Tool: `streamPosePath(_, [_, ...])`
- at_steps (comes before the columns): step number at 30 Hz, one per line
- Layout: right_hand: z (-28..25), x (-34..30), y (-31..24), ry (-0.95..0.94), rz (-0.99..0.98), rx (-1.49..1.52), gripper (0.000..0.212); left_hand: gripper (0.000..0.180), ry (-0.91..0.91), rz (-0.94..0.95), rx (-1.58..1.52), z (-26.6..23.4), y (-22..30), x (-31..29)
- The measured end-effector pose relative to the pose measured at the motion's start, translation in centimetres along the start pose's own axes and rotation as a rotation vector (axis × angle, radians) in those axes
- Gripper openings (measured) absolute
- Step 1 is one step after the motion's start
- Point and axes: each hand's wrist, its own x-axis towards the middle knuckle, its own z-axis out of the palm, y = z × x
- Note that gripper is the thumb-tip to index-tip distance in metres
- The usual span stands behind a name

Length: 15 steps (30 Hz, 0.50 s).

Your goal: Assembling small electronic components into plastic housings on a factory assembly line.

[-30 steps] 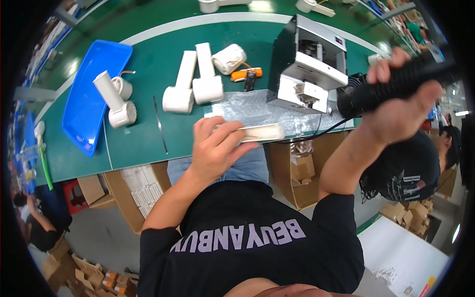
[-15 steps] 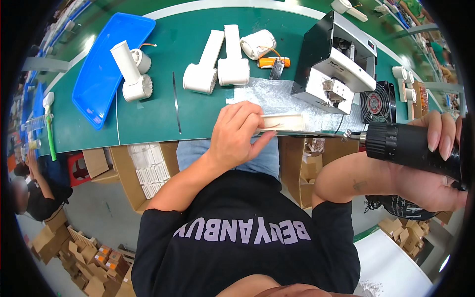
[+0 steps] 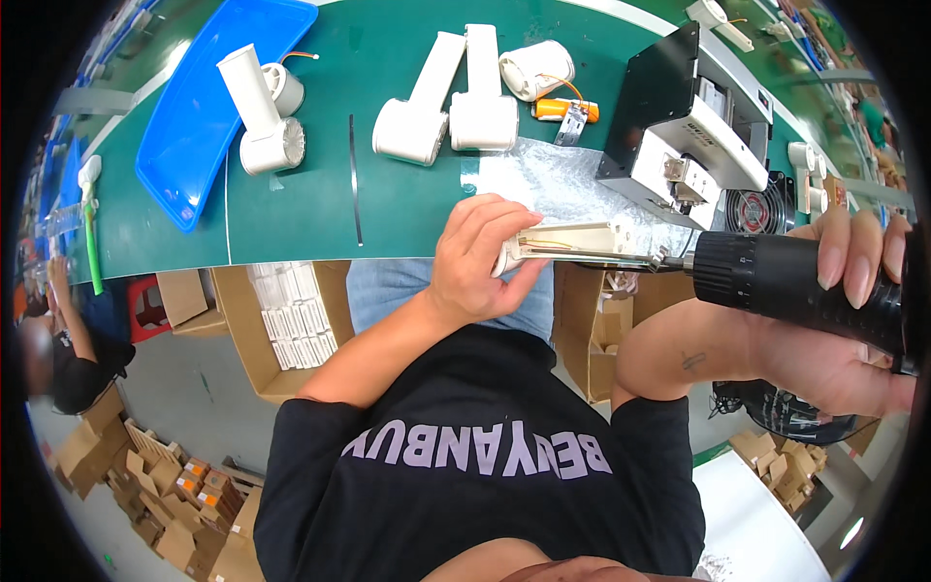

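My left hand [image 3: 477, 262] is closed around one end of a white plastic housing [image 3: 588, 234] at the table's front edge. The housing's hollow inner side is partly visible. In my right hand [image 3: 824, 367] is a black power screwdriver [image 3: 766, 275], lying nearly level and pointing left. Its long thin bit [image 3: 606, 256] reaches along the housing toward my left fingers. Whether the tip touches a screw is too small to tell. Two white fan-like bodies with handles [image 3: 412, 136] [image 3: 484, 124] lie beyond my left hand, beside a loose white cylinder [image 3: 536, 70] with a wire.
A black and white machine [image 3: 669, 126] stands at the right on clear plastic wrap [image 3: 543, 179], near a black cooling fan [image 3: 757, 206]. An orange battery [image 3: 564, 110] lies left of it. At the left are a blue tray [image 3: 179, 165] and another white fan body [image 3: 272, 145]. Cardboard boxes [image 3: 238, 330] stand below the edge.
The housing has turned in my left hand so more of its hollow side shows. The screwdriver has shifted slightly left. The table's contents sit higher in the view.
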Motion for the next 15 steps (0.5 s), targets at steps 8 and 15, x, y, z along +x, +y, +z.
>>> streamPosePath(8, [0.2, -0.6, 0.9, 0.046, 0.003, -0.014, 0.088, 0.047, 0.027, -0.020, -0.027, 0.3, -0.2, -0.3])
streamPosePath(15, [-0.2, -1.2, 1.4, 0.019, 0.036, 0.022, 0.086, 0.048, 0.028, -0.032, -0.046, 0.3, -0.2, -0.6])
